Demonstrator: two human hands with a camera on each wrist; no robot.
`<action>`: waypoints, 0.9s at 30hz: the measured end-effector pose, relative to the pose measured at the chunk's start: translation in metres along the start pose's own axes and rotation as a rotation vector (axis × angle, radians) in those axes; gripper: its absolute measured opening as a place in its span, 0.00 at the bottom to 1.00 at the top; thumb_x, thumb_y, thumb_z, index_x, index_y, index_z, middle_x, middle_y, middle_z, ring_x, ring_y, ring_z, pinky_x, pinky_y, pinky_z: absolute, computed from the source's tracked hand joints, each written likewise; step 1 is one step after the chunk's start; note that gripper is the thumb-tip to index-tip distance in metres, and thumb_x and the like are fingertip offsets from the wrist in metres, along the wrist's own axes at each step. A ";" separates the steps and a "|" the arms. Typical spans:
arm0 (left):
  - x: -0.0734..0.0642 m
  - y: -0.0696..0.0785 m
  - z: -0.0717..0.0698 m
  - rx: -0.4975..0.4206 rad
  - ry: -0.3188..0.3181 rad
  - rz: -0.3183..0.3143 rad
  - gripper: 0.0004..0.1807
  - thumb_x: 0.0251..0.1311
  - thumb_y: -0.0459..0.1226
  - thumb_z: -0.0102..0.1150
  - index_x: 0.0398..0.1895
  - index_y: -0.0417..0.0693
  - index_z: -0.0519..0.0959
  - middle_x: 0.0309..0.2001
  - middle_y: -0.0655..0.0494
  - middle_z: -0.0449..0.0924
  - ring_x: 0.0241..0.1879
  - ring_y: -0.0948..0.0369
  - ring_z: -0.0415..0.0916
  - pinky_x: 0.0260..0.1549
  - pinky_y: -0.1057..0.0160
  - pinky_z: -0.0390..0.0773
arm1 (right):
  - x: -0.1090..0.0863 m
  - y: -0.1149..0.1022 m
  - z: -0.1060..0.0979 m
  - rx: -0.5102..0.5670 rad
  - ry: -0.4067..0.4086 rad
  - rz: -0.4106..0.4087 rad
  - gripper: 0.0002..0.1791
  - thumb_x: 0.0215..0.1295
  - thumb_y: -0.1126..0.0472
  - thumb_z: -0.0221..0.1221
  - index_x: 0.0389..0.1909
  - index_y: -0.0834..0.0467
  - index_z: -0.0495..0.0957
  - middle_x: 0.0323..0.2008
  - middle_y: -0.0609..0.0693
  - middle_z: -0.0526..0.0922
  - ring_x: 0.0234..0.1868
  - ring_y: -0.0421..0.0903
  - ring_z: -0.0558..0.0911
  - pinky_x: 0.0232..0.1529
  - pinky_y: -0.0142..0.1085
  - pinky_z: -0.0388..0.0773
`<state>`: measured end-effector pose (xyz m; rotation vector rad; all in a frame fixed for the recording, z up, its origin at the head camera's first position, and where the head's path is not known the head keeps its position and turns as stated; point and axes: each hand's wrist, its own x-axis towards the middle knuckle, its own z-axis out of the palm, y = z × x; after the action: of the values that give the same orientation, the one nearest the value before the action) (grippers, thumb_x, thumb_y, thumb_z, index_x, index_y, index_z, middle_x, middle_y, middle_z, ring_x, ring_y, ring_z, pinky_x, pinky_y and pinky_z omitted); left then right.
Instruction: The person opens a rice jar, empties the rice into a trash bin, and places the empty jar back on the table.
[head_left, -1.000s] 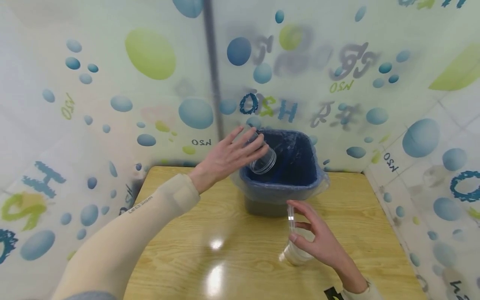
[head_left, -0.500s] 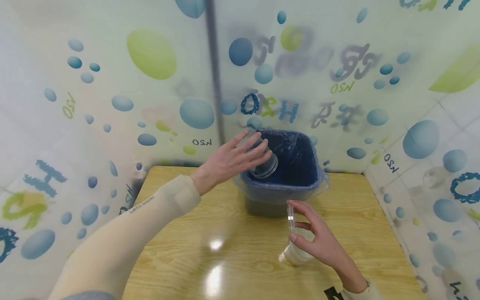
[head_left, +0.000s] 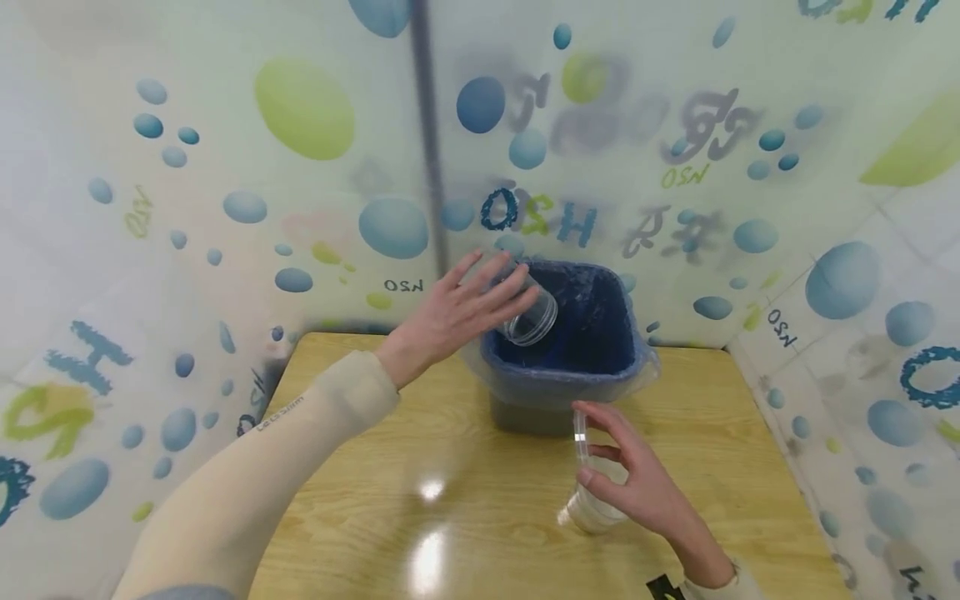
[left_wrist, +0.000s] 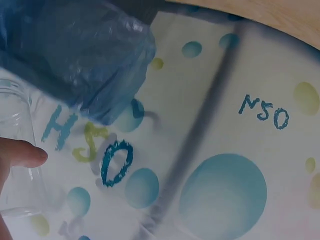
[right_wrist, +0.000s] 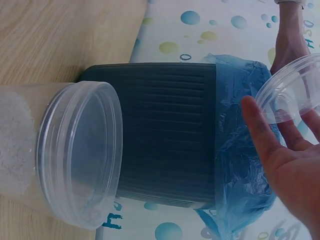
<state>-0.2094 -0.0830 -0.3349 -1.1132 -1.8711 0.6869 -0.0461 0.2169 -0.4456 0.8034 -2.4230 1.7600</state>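
You are holding two clear pieces, one per hand. Left hand (head_left: 456,313): fingers spread and clamped round tilted jar (head_left: 534,323), its mouth facing down into bin (head_left: 528,418). Right hand (head_left: 639,479): thumb and fingers pinching clear lid (head_left: 581,435) by rim, edge upright, just above second jar (head_left: 595,508). Second jar standing upright on tabletop (head_left: 360,467) near bin, holding white grainy stuff. Blue bag (head_left: 562,382) lining bin, overhanging its rim; bin's bottom too dark to tell. Count: two jars, one lid, one bin, one bag.
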 end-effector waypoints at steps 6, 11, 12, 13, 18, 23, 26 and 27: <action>-0.002 0.001 -0.001 -0.079 -0.042 -0.027 0.47 0.64 0.33 0.66 0.83 0.56 0.53 0.79 0.49 0.56 0.78 0.45 0.51 0.76 0.43 0.50 | -0.001 -0.003 0.000 0.009 0.010 0.019 0.41 0.62 0.73 0.66 0.76 0.55 0.64 0.72 0.56 0.67 0.68 0.41 0.70 0.56 0.39 0.82; -0.002 0.007 0.004 -0.339 0.029 -0.235 0.43 0.61 0.31 0.70 0.79 0.56 0.63 0.74 0.48 0.65 0.74 0.44 0.59 0.72 0.42 0.58 | -0.002 -0.004 0.001 0.009 0.010 0.028 0.41 0.63 0.72 0.66 0.76 0.55 0.64 0.72 0.57 0.67 0.69 0.41 0.70 0.56 0.39 0.81; -0.002 0.009 0.006 -0.398 0.054 -0.289 0.43 0.59 0.32 0.71 0.77 0.56 0.65 0.73 0.48 0.66 0.72 0.44 0.60 0.70 0.42 0.61 | -0.002 -0.004 0.000 0.007 0.013 0.023 0.41 0.63 0.72 0.66 0.76 0.55 0.64 0.72 0.57 0.67 0.68 0.41 0.70 0.56 0.39 0.82; -0.002 0.010 0.007 -0.454 0.077 -0.336 0.43 0.57 0.33 0.73 0.76 0.55 0.67 0.71 0.48 0.67 0.72 0.44 0.61 0.68 0.42 0.62 | -0.002 -0.004 0.000 0.006 0.015 0.021 0.40 0.63 0.73 0.66 0.76 0.56 0.64 0.72 0.57 0.67 0.68 0.40 0.70 0.56 0.39 0.82; -0.007 0.019 0.011 -0.638 0.129 -0.467 0.47 0.48 0.43 0.80 0.73 0.50 0.68 0.69 0.48 0.70 0.68 0.45 0.65 0.62 0.44 0.66 | -0.002 -0.003 0.000 -0.003 0.019 0.006 0.40 0.63 0.73 0.65 0.76 0.57 0.64 0.71 0.59 0.68 0.67 0.39 0.71 0.55 0.39 0.82; -0.018 0.029 0.012 -0.812 0.170 -0.584 0.51 0.45 0.45 0.83 0.72 0.45 0.65 0.66 0.45 0.72 0.63 0.45 0.69 0.60 0.43 0.69 | -0.002 -0.005 0.000 -0.001 0.023 -0.002 0.40 0.63 0.73 0.65 0.76 0.56 0.64 0.71 0.59 0.68 0.67 0.39 0.71 0.54 0.38 0.82; -0.026 0.036 0.010 -0.909 0.196 -0.674 0.52 0.43 0.45 0.84 0.71 0.41 0.64 0.65 0.42 0.73 0.61 0.44 0.72 0.60 0.43 0.70 | -0.002 -0.006 0.000 0.001 0.018 -0.007 0.40 0.63 0.73 0.65 0.76 0.56 0.64 0.71 0.59 0.68 0.67 0.39 0.71 0.55 0.39 0.82; -0.029 0.039 0.009 -0.942 0.206 -0.708 0.53 0.43 0.45 0.84 0.71 0.40 0.64 0.64 0.40 0.74 0.61 0.43 0.72 0.60 0.43 0.71 | -0.002 -0.006 0.000 0.001 0.017 -0.010 0.40 0.63 0.73 0.65 0.76 0.57 0.64 0.71 0.60 0.68 0.68 0.39 0.71 0.55 0.39 0.82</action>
<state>-0.1924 -0.0912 -0.3808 -0.8694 -2.2297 -0.7556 -0.0418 0.2160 -0.4411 0.7954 -2.4039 1.7574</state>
